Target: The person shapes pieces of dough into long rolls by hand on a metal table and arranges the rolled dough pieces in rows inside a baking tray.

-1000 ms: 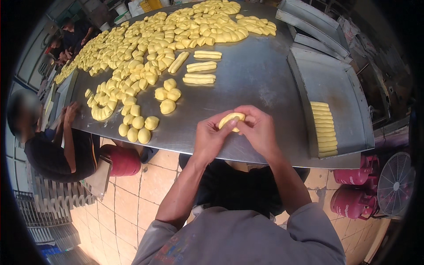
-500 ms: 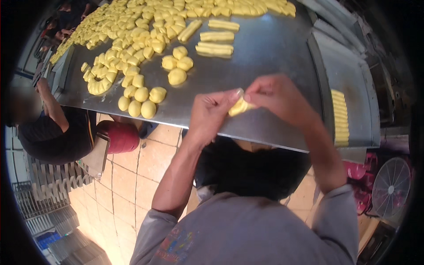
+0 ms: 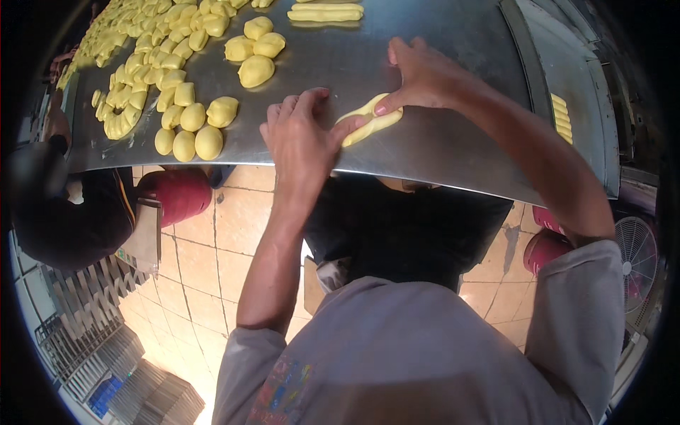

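A yellow dough piece (image 3: pixel 377 122) lies flattened lengthwise on the steel table (image 3: pixel 439 156) near its front edge. My left hand (image 3: pixel 301 134) is at its left end, thumb pressed into the dough, other fingers bent and apart on the metal. My right hand (image 3: pixel 418 78) reaches over from the right, thumb tip on the dough's middle, fingers spread above it. Left of my hands are several round dough balls (image 3: pixel 209 143) and a clump of four balls (image 3: pixel 256 71). Beyond, long dough strips (image 3: pixel 326 12) lie at the top.
A mass of cut dough (image 3: pixel 156 28) covers the table's left. At right stands a metal tray (image 3: pixel 591 163) with dough strips (image 3: pixel 561 117). A co-worker (image 3: pixel 71 219) sits at left near a red cylinder (image 3: pixel 177 195). A fan (image 3: pixel 630 262) stands at lower right.
The dough that was pinched between my hands in the air now lies flatter on the table. My fingers have spread apart, my right arm reaching farther forward. The view has shifted.
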A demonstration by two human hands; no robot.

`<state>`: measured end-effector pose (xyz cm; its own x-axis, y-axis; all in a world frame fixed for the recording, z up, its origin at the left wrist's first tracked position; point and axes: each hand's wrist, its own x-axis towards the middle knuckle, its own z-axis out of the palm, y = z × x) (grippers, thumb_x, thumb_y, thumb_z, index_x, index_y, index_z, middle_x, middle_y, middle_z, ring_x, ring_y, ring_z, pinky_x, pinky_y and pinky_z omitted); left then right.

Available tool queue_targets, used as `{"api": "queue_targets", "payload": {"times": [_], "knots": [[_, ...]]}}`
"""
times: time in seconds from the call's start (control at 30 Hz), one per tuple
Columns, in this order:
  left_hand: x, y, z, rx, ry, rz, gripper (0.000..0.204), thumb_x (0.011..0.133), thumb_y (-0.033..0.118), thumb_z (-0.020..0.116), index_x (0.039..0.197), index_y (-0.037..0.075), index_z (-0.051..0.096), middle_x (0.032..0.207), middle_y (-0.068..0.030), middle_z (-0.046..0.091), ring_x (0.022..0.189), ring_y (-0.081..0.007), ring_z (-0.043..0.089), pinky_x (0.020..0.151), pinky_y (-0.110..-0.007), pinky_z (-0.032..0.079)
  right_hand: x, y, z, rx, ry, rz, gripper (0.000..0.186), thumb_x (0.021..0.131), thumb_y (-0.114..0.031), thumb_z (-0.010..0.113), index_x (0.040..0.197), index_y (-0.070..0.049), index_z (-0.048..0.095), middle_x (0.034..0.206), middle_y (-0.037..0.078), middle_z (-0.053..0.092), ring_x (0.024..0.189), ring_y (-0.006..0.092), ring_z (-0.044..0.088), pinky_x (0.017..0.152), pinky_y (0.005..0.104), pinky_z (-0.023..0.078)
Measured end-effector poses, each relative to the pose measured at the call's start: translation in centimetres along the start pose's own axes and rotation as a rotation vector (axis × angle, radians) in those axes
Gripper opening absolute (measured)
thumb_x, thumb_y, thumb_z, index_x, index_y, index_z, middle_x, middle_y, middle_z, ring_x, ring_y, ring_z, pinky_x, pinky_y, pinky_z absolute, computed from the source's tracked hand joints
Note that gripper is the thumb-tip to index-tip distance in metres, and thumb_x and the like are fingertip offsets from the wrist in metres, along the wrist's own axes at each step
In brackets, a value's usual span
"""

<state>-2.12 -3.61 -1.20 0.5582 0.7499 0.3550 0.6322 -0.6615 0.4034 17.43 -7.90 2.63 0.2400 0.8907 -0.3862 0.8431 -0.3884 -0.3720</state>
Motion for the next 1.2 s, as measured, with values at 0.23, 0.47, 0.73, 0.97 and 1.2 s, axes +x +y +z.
{"api": "queue_targets", "payload": {"times": [0.23,0.47,0.73,0.97,1.2], "knots": [[1.9,-0.7,-1.2,-0.109,-0.283,-0.099,0.060,0.054,0.048,0.081,0.090,0.004,0.064,0.082,-0.0079,0.063,0.080,-0.0245,0.055,0.076,-0.036,0.039,1.6,-3.1,0.5,-0.296,-0.073,-0.033,0.109,0.043,-0.066,0.079,0.124,-0.004,0.041,0.125,0.022,0.039,0.122,0.0372,0.034,0.091,0.0537,0.037],[0.4,-2.1,-1.0,0.035,-0.144,0.085,0.059,0.057,0.053,0.078,0.086,0.004,0.061,0.080,-0.0090,0.062,0.081,-0.0275,0.057,0.071,-0.039,0.043,0.4,0.0,0.1,-0.266,0.037,0.090,0.093,0.051,-0.060,0.079,0.118,-0.009,0.041,0.118,0.015,0.040,0.120,0.0311,0.035,0.088,0.0516,0.035],[1.1,-2.5,-0.5,0.032,-0.166,-0.076,0.047,0.069,0.047,0.075,0.082,0.004,0.060,0.076,-0.0096,0.061,0.077,-0.0281,0.056,0.069,-0.039,0.044,0.8,2.4,0.9,-0.119,0.368,0.023,0.065,0.067,-0.054,0.073,0.104,-0.003,0.058,0.099,0.011,0.055,0.100,0.0250,0.053,0.082,0.0439,0.041],[0.9,-2.8,-2.3,-0.057,-0.214,0.102,0.059,0.059,0.053,0.079,0.085,0.003,0.061,0.083,-0.0101,0.060,0.082,-0.0270,0.056,0.072,-0.037,0.045,-2.7,4.1,3.5,0.473,0.280,-0.497,0.029,0.076,-0.028,0.073,0.080,0.000,0.068,0.071,0.008,0.062,0.061,0.0181,0.056,0.057,0.0276,0.043],[2.5,-1.6,-2.9,-0.022,-0.446,-0.134,0.061,0.058,0.055,0.079,0.083,0.002,0.060,0.079,-0.0119,0.061,0.081,-0.0275,0.058,0.069,-0.039,0.046,1.1,-0.5,-0.6,0.089,-0.066,-0.231,0.041,0.064,-0.032,0.079,0.084,0.000,0.064,0.079,0.011,0.059,0.078,0.0238,0.058,0.066,0.0365,0.044]]}}
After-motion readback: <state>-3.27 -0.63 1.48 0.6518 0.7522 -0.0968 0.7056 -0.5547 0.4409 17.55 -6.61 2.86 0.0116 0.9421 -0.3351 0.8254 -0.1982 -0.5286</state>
